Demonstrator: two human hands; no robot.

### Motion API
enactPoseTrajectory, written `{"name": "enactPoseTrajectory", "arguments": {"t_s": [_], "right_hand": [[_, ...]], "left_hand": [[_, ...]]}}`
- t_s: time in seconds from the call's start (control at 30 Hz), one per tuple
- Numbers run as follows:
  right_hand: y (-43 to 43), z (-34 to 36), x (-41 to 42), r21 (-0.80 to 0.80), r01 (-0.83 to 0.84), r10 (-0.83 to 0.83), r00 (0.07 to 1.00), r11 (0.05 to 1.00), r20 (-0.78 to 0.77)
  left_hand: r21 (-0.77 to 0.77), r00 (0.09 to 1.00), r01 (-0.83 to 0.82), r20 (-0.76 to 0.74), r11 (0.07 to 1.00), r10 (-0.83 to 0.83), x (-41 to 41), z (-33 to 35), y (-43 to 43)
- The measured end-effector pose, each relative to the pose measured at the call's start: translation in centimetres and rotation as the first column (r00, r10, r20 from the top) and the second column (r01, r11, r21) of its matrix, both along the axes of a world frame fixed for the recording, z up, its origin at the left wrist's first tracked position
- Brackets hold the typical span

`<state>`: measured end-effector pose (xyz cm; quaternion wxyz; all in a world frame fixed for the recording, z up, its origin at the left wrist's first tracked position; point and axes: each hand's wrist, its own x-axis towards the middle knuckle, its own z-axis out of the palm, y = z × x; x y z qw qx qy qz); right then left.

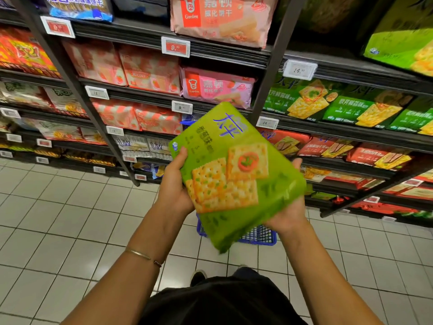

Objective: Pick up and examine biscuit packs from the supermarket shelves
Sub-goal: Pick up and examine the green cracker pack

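A large light-green biscuit pack (234, 170), printed with cracker pictures and blue characters, is held tilted in front of me at chest height. My left hand (174, 184) grips its left edge, thumb on the front face. My right hand (289, 207) holds it from the right and underneath, with its fingers mostly hidden behind the pack. The pack's lower corner is blurred.
Dark shelves run across the top: pink Garden wafer packs (216, 86) at centre, green cracker packs (332, 102) and red packs (375, 156) to the right, with price tags (175, 46) on the rails. A blue shopping basket (257, 235) stands on the white tiled floor (70, 219) below the pack.
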<state>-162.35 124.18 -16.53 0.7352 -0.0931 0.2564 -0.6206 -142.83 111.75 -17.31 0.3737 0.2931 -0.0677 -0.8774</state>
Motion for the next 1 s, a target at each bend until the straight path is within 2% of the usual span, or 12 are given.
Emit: {"name": "enactPoseTrajectory", "arguments": {"t_s": [0.07,0.17,0.2,0.27,0.33,0.4,0.47,0.5,0.6,0.73,0.83,1.0], "right_hand": [[-1.3,0.3,1.1,-0.02,0.037,-0.038,0.999,0.999,-0.038],[-2.7,0.2,1.0,-0.143,0.049,-0.059,0.996,0.989,-0.067],[-2.9,0.2,1.2,-0.105,0.07,-0.083,0.989,0.992,-0.12],[-3.7,0.4,1.6,-0.006,0.136,-0.133,0.962,0.991,-0.237],[-4.0,0.8,1.8,0.023,0.172,-0.159,0.949,0.985,-0.273],[-3.9,0.7,1.2,0.026,0.19,-0.176,0.946,0.981,-0.274],[-3.8,0.6,0.1,0.037,0.215,-0.199,0.947,0.976,-0.251],[-3.8,0.5,-0.6,0.028,0.222,-0.209,0.949,0.975,-0.236],[-3.4,0.9,-2.1,0.037,0.204,-0.189,0.948,0.978,-0.256],[-2.9,1.6,-3.0,0.07,0.115,-0.082,0.926,0.991,-0.37],[-3.0,2.0,-3.0,0.073,0.102,-0.066,0.918,0.992,-0.391],[-3.2,2.7,-3.1,0.054,0.105,-0.075,0.914,0.993,-0.398]], "left_hand": [[0.015,0.995,-0.081,-0.049,0.997,0.082,0.2,-0.2,-0.1],[-0.01,0.973,-0.191,-0.132,0.982,0.188,0.0,0.4,-0.2],[-0.031,0.973,-0.203,-0.122,0.979,0.198,-0.1,0.2,-0.1],[-0.098,0.975,-0.204,-0.112,0.974,0.193,-0.3,0.0,0.0],[-0.153,0.975,-0.199,-0.133,0.968,0.179,0.2,0.0,0.2],[-0.193,0.959,-0.193,-0.244,0.962,0.143,1.3,-0.4,0.3],[-0.159,0.926,-0.149,-0.369,0.976,0.081,3.0,-1.1,0.3],[-0.164,0.932,-0.087,-0.362,0.983,0.022,3.8,-1.2,0.0],[-0.332,0.942,0.091,-0.276,0.939,-0.189,5.9,-1.2,-1.1],[-0.321,0.98,0.199,0.06,0.926,-0.19,7.1,-1.3,-2.4],[-0.268,0.951,0.213,0.275,0.939,-0.138,6.8,-1.2,-2.7],[-0.215,0.947,0.191,0.296,0.958,-0.123,6.3,-1.9,-2.1]]}}
